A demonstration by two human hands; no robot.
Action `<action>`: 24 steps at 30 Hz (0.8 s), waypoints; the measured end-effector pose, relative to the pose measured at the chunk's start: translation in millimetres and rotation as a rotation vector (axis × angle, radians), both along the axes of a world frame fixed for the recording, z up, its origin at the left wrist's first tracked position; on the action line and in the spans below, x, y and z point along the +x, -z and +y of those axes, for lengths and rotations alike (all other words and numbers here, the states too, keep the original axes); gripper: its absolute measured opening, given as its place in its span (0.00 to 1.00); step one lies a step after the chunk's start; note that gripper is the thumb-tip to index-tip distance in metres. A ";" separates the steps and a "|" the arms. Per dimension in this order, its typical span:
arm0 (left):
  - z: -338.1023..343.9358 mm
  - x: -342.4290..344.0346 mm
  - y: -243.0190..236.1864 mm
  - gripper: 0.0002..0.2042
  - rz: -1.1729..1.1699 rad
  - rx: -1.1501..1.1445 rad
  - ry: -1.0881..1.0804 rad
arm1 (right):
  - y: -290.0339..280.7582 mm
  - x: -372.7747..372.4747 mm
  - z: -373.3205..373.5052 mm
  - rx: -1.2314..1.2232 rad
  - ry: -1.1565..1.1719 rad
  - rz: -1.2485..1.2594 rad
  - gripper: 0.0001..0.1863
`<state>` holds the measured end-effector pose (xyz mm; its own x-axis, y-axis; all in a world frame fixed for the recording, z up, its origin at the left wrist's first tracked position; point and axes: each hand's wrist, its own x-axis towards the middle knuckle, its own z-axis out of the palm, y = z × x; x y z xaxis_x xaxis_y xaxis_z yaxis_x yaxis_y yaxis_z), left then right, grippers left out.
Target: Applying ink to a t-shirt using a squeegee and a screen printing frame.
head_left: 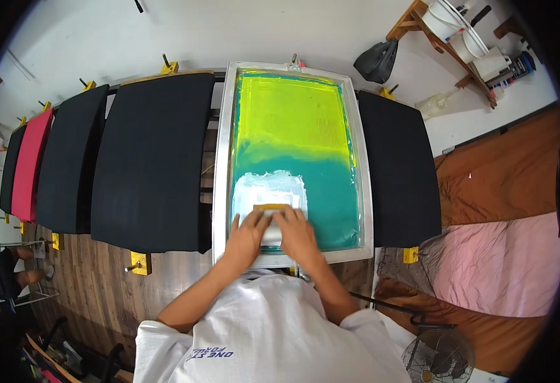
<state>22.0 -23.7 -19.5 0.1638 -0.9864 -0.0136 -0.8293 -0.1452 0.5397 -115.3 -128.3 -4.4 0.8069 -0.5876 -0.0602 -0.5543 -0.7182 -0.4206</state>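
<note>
An aluminium-framed screen lies in front of me, its green mesh covered with yellow-green ink in the far half and a patch of white ink at the near left. Both my hands are closed on a squeegee with a yellow top edge, held crosswise in the white ink. My left hand grips its left part and my right hand its right part. The squeegee's lower part is partly hidden by my fingers.
Black-covered platens and a pink one line the left; another stands right. A shelf with tubs, hanging black bag, brown and pink cloths and a fan are around. Another person's leg shows far left.
</note>
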 end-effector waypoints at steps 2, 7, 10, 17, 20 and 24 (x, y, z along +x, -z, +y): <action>32.6 -18.7 3.9 0.29 -0.019 0.003 0.030 | -4.8 -19.8 33.1 0.012 0.002 0.031 0.23; 37.2 -14.5 -33.0 0.31 0.137 0.220 0.097 | -29.8 -27.6 35.3 0.169 -0.014 0.047 0.25; -7.4 10.1 -36.5 0.26 0.114 0.157 0.037 | -34.0 -1.1 -6.6 0.149 -0.003 0.115 0.24; -30.9 22.0 -6.1 0.26 0.110 0.008 -0.023 | -7.8 15.5 -28.9 0.030 0.001 -0.013 0.25; 13.1 -6.2 -7.3 0.28 0.080 0.053 0.032 | -7.7 -15.0 16.0 0.121 0.041 -0.017 0.30; 39.6 -20.9 -21.0 0.30 0.139 0.141 0.051 | -22.4 -31.9 42.5 0.184 0.047 0.005 0.27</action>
